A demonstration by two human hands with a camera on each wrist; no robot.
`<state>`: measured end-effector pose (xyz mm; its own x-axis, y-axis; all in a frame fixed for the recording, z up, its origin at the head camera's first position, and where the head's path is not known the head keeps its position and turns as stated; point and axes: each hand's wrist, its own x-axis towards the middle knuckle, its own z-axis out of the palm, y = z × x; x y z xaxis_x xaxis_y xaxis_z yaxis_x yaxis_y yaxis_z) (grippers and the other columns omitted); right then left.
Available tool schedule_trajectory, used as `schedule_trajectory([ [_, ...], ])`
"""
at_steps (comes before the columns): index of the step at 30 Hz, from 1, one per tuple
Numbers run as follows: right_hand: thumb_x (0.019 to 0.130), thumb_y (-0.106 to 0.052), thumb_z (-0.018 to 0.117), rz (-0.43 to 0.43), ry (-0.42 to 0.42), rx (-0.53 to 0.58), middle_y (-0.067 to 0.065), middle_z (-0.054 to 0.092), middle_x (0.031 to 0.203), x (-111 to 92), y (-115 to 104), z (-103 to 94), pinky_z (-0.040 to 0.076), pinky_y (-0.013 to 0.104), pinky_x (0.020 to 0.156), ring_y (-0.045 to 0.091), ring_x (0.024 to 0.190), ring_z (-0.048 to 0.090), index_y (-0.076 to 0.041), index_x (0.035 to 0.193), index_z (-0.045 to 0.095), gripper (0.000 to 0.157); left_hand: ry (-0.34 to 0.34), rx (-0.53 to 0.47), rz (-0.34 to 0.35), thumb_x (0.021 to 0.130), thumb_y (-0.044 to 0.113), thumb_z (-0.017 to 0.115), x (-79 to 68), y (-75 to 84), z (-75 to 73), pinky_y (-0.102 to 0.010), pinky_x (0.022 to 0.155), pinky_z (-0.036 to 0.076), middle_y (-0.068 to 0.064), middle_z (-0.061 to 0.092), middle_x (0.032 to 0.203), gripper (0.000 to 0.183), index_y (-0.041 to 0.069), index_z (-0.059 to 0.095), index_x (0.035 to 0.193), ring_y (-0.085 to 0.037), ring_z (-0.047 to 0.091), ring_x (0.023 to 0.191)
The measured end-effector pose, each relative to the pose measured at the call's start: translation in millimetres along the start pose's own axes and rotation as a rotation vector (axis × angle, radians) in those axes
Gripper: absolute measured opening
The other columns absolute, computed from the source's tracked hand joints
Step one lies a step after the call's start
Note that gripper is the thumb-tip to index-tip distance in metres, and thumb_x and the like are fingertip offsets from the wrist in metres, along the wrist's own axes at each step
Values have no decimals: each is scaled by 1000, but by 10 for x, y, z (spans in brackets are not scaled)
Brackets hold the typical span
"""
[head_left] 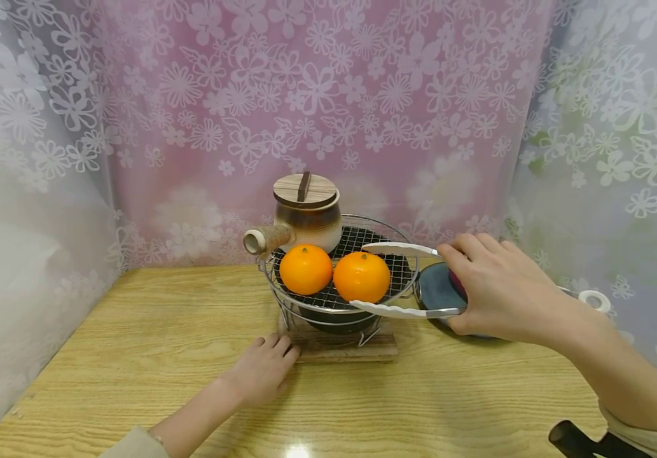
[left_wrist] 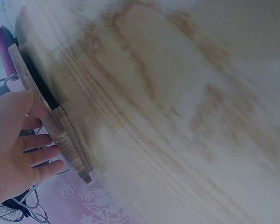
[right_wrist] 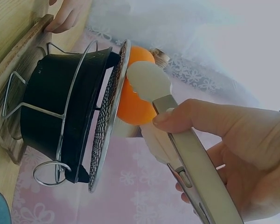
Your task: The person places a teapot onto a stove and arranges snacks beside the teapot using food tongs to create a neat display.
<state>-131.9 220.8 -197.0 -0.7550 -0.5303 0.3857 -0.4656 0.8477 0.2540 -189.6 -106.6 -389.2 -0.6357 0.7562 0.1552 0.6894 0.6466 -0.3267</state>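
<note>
My right hand (head_left: 500,289) grips metal tongs with pale tips (head_left: 399,312). Their arms are spread either side of the right-hand orange (head_left: 362,278); whether they touch it I cannot tell. A second orange (head_left: 305,270) sits just left of it, on the round wire mesh (right_wrist: 105,126) of a black tabletop stove (right_wrist: 51,102). Behind the oranges stands a side-handled teapot (head_left: 305,219) with a wooden lid. Beneath the stove lies a wooden board (head_left: 345,348). My left hand (head_left: 262,372) rests its fingertips on the board's near left corner, fingers loosely extended.
Right of the stove, a blue-grey round plate (head_left: 438,286) bears a dark red thing, mostly hidden behind my right hand. A white ring (head_left: 594,301) shows beyond my right wrist. A black handle-like piece (head_left: 565,437) is at lower right. Flowered curtains (head_left: 317,95) surround the wooden table (head_left: 191,312).
</note>
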Motion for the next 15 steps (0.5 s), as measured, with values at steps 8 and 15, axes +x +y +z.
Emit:
schedule_trajectory([
  [8, 56, -37, 76, 30, -30, 32, 17, 53, 108, -18, 34, 17, 41, 48, 75, 35, 97, 47, 3, 118, 54, 77, 4, -9, 2, 77, 33, 70, -2, 3, 3, -34, 71, 42, -9, 51, 106, 46, 8, 56, 113, -25, 50, 95],
  [15, 56, -36, 77, 43, -36, 74, 15, 53, 107, -49, 61, 25, 41, 47, 75, 32, 97, 47, 1, 118, 52, 77, -8, -7, 0, 78, 34, 69, -3, -6, 12, -34, 72, 43, -9, 51, 106, 46, 8, 56, 114, -26, 50, 96],
])
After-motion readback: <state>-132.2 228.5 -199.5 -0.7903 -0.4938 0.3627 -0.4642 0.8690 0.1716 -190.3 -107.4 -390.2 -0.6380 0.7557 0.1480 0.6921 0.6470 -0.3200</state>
